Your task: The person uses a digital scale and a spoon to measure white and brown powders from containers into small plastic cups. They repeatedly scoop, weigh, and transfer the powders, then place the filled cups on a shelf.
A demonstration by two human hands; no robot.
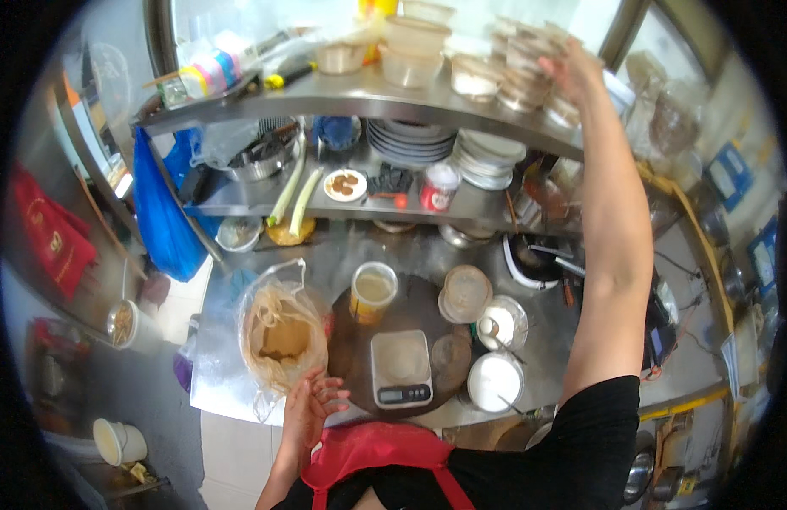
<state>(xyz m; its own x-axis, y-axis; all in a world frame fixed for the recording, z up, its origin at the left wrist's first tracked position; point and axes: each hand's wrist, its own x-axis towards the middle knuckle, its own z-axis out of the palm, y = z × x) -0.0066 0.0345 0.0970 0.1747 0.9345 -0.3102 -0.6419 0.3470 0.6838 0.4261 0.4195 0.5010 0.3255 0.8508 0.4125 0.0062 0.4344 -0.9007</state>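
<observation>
My right hand (568, 67) reaches up to the top shelf and touches a stack of plastic tubs (524, 54); blur hides how firmly its fingers hold them. My left hand (315, 398) is empty with fingers apart, just below an open plastic bag of brown powder (285, 338). A digital kitchen scale (401, 370) sits on a round dark board (355, 357), with nothing on its plate. Behind it stands an open tub with a yellow label (373, 290). To the right are stacked plastic lids (465, 294) and two containers of white powder (495, 381), (505, 322) with spoons.
Above the steel table, a lower shelf (240, 207) bears plates (409, 143), leeks (304, 204), a small dish (345, 185) and a red-and-white can (440, 188). A blue bag (167, 217) hangs left. A black pan-like vessel (530, 261) stands at right.
</observation>
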